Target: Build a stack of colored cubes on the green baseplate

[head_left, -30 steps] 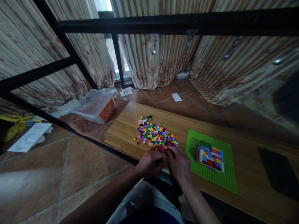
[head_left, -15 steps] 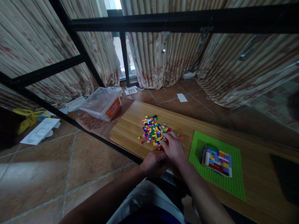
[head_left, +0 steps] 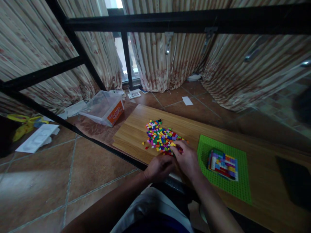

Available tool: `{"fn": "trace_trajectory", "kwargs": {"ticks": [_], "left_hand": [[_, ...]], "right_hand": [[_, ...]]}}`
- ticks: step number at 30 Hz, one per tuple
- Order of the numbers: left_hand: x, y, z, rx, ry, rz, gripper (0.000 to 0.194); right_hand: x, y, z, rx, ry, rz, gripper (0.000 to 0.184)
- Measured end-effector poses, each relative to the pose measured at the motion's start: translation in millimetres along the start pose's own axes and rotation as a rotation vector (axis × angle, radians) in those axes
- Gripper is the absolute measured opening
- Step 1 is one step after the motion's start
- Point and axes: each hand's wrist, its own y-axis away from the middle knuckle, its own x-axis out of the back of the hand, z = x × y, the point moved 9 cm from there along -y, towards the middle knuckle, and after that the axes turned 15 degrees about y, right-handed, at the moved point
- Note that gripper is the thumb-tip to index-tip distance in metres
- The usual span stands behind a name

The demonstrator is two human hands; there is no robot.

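Observation:
A heap of small coloured bricks (head_left: pixel 160 136) lies on a wooden table (head_left: pixel 136 132). My right hand (head_left: pixel 186 158) rests at the heap's near right edge, fingers curled down into the bricks; what they pinch is hidden. My left hand (head_left: pixel 159 166) sits just left of it at the table's front edge, fingers curled under. To the right lies a green baseplate (head_left: pixel 239 184) carrying a multicoloured block of stacked bricks (head_left: pixel 223 163).
A clear plastic box with an orange label (head_left: pixel 104 108) lies tipped on the floor beyond the table's left end. Black metal bars (head_left: pixel 73 55) cross the view. Papers (head_left: pixel 187 101) and white packaging (head_left: pixel 36 139) litter the tiled floor before striped curtains.
My right hand reached forward into the heap, then drew back slightly to its near right edge. My left hand stayed at the table's front edge.

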Motion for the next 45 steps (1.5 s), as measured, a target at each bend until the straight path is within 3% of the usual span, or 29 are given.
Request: {"fn": "trace_trajectory", "kwargs": {"ticks": [4, 8, 15, 21, 28, 32, 39, 45], "left_hand": [[13.3, 1, -9, 0.057, 0.131, 0.117, 0.031], [13.0, 0, -14, 0.080, 0.171, 0.096, 0.035], [14.3, -2, -13, 0.063, 0.194, 0.106, 0.031], [10.1, -3, -14, 0.052, 0.202, 0.032, 0.028], [14.5, -3, -14, 0.114, 0.260, 0.033, 0.031], [17.1, -3, -17, 0.174, 0.361, 0.050, 0.037], [17.6, -3, -26, 0.189, 0.393, 0.116, 0.032], [20.4, -6, -26, 0.196, 0.268, 0.183, 0.031]], "right_hand": [[17, 29, 0, 0.008, -0.080, 0.019, 0.013], [14, 46, -4, 0.030, -0.153, -0.008, 0.011], [2, 53, -3, 0.013, -0.280, -0.049, 0.013], [0, 56, 3, -0.033, -0.341, -0.052, 0.018], [0, 59, -2, 0.001, -0.330, 0.002, 0.018], [-4, 60, 7, -0.106, -0.408, 0.018, 0.018], [-17, 69, 40, -0.547, -0.862, 0.051, 0.028], [7, 80, 46, -0.552, -0.858, 0.092, 0.032]]}}
